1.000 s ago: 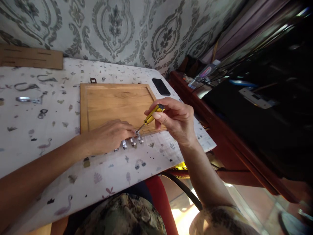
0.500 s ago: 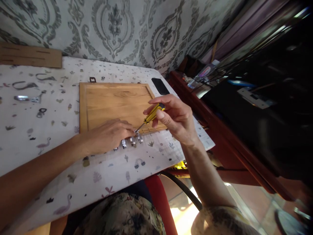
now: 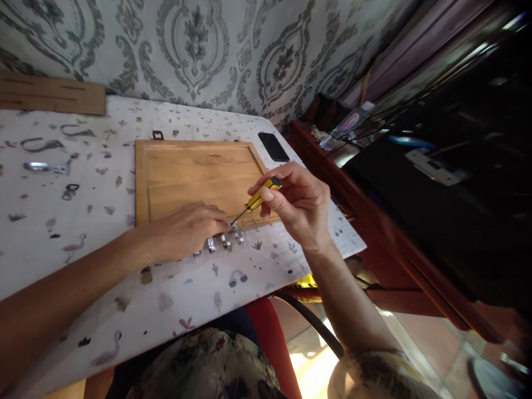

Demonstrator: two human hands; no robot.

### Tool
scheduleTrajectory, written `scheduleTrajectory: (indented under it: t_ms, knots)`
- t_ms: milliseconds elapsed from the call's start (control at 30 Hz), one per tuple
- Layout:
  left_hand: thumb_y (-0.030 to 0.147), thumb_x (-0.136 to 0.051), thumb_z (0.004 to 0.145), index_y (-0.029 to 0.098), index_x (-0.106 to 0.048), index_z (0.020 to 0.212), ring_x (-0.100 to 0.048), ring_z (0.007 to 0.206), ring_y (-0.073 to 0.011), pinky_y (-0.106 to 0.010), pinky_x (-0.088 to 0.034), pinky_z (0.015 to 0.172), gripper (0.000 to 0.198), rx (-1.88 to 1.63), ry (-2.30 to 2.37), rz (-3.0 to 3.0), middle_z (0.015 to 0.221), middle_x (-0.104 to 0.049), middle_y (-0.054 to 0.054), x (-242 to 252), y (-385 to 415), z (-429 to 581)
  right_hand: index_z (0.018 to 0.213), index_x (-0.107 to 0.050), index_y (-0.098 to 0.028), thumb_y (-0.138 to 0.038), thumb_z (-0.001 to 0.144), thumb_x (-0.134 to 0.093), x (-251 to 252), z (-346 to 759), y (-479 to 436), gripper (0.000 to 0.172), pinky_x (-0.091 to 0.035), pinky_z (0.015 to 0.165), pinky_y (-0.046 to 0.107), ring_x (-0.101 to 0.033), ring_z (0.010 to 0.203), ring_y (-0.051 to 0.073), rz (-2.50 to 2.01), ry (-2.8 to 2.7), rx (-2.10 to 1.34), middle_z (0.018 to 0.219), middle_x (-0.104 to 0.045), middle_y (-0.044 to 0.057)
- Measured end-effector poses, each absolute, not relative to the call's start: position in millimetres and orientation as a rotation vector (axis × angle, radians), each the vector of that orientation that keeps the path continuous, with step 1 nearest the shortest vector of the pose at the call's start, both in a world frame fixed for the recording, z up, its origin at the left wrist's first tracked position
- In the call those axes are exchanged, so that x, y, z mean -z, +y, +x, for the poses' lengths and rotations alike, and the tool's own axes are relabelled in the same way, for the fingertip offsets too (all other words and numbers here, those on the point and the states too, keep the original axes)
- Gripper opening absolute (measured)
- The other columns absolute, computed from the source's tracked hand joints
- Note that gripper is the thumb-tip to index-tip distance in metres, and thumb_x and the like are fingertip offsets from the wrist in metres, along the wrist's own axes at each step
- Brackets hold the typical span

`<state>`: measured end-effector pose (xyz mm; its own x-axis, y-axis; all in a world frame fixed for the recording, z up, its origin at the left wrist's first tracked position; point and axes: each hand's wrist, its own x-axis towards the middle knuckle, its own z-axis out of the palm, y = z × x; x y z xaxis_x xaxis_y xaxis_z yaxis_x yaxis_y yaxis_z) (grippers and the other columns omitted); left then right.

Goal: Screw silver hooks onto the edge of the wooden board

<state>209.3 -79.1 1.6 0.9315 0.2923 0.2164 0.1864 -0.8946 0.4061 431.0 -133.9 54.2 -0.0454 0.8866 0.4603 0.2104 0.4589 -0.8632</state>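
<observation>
A yellow and black screwdriver (image 3: 262, 195) is held between the thumb and fingers of my right hand (image 3: 297, 205). Its tip meets a small metal piece (image 3: 233, 225) at the near edge of the framed wooden panel (image 3: 199, 177). My left hand (image 3: 189, 227) rests palm down over that same edge, its fingertips pressed together beside the tip; what they grip is too small to make out. Several shiny metal clamps (image 3: 225, 239) stick out from the panel's near side, partly hidden by my left hand.
On the patterned table cover (image 3: 174, 299) lie a black phone (image 3: 273, 147), metal hooks and a clamp (image 3: 46, 167) at the left, and slotted cardboard (image 3: 54, 95). A plastic bottle (image 3: 347, 124) lies on the dark red furniture (image 3: 374, 227) at the right.
My right hand has shifted slightly, its fingers drawn closer around the screwdriver handle. The tip and my left hand remain in place.
</observation>
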Motion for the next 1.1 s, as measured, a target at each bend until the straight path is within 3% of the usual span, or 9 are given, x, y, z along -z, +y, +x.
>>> scheduleTrajectory:
  t_ms: [133,233,300,400,733,967,1100]
  knots:
    - [-0.001,-0.06,0.089,0.02,-0.079,0.103,-0.075,0.104,-0.0245,-0.035,-0.059,0.093,0.032,-0.369,0.368,2.696,0.113,-0.079,-0.007,-2,-79,209,0.094,-0.068,-0.023,-0.045,0.089,-0.084,-61,437,-134,0.028,-0.06,0.051,0.022,-0.072,0.073,0.014,-0.971,-1.578,-0.892,0.091,-0.076,0.003]
    - [0.0,-0.061,0.09,0.021,-0.078,0.105,-0.075,0.104,-0.0241,-0.036,-0.059,0.095,0.031,-0.383,0.36,2.685,0.111,-0.079,-0.007,0,-79,208,0.109,-0.075,-0.022,-0.043,0.089,-0.084,-65,442,-132,0.03,-0.061,0.055,0.02,-0.077,0.086,0.016,-0.951,-1.66,-0.964,0.097,-0.076,0.003]
    - [0.001,-0.06,0.091,0.021,-0.078,0.106,-0.076,0.102,-0.0231,-0.035,-0.058,0.096,0.031,-0.408,0.354,2.675,0.109,-0.079,-0.006,1,-79,208,0.113,-0.078,-0.021,-0.043,0.088,-0.086,-66,444,-131,0.034,-0.061,0.056,0.02,-0.076,0.081,0.015,-0.956,-1.699,-0.977,0.096,-0.077,0.003]
    - [0.002,-0.059,0.092,0.022,-0.078,0.102,-0.075,0.099,-0.0222,-0.034,-0.059,0.094,0.029,-0.412,0.355,2.674,0.106,-0.079,-0.006,1,-79,209,0.101,-0.08,-0.02,-0.046,0.084,-0.089,-62,442,-130,0.032,-0.06,0.052,0.02,-0.073,0.07,0.012,-0.958,-1.678,-0.922,0.091,-0.077,0.001]
    - [-0.001,-0.059,0.088,0.021,-0.078,0.101,-0.075,0.102,-0.0239,-0.035,-0.058,0.093,0.031,-0.381,0.365,2.666,0.112,-0.079,-0.007,-2,-79,209,0.088,-0.067,-0.021,-0.046,0.087,-0.087,-57,433,-133,0.031,-0.058,0.051,0.018,-0.065,0.064,0.009,-1.008,-1.591,-0.769,0.083,-0.071,-0.001]
    - [-0.008,-0.056,0.082,0.022,-0.078,0.107,-0.075,0.107,-0.0226,-0.033,-0.058,0.092,0.045,-0.429,0.328,2.694,0.118,-0.078,-0.006,3,-78,208,0.114,-0.074,-0.019,-0.044,0.092,-0.082,-63,448,-132,0.034,-0.062,0.06,0.018,-0.075,0.083,0.013,-0.941,-1.709,-0.957,0.094,-0.077,0.003]
    - [-0.006,-0.058,0.085,0.021,-0.078,0.102,-0.075,0.102,-0.0227,-0.033,-0.058,0.091,0.037,-0.396,0.346,2.686,0.113,-0.079,-0.006,0,-78,208,0.105,-0.078,-0.019,-0.041,0.089,-0.085,-63,447,-132,0.028,-0.061,0.057,0.018,-0.071,0.07,0.01,-0.949,-1.693,-0.954,0.095,-0.077,0.003]
